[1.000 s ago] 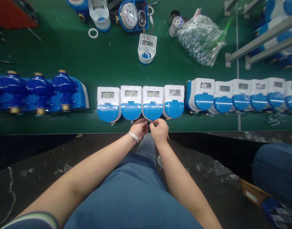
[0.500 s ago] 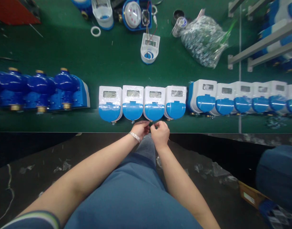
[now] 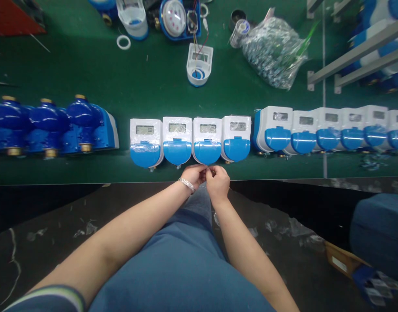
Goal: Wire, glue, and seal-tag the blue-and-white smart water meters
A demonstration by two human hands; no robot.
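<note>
My left hand and my right hand meet at the near edge of the green table, fingertips pinched together on something small and thin just below a white and blue water meter. The small item is too tiny to identify. This meter is the third in a group of white meters with blue lids, wrapped in clear film. A silver bracelet circles my left wrist.
More white and blue meters line up to the right. Dark blue meter bodies lie at the left. At the back sit an open meter, a lone white cover, a white ring and a clear bag of parts. A metal rack stands at the right.
My hands stay pinched together below the same meter, with only slight finger shifts. The view has drifted a little.
</note>
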